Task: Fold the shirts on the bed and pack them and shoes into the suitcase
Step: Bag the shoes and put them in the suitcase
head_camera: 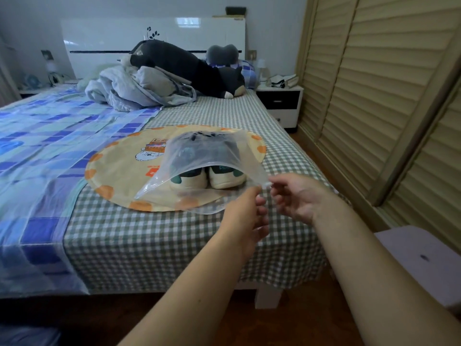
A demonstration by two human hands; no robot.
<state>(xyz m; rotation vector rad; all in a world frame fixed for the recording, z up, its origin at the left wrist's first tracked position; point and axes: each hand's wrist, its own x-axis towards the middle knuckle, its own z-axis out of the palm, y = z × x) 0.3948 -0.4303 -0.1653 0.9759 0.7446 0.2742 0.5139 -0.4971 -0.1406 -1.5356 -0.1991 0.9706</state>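
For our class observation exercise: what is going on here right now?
A person stands at the bed, holding a clear plastic bag with a pair of shoes inside. The left hand and right hand both pinch the bag's open edge. The bag lies on a round yellow mat.

dim, cool, even light; glare patches on glossy headboard (pixel 154 36); wide-angle bending at edges; slight softness throughout; faint shadows.

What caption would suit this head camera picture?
Both hands, left hand and right hand, pinch a clear plastic bag holding sneakers on a bed.
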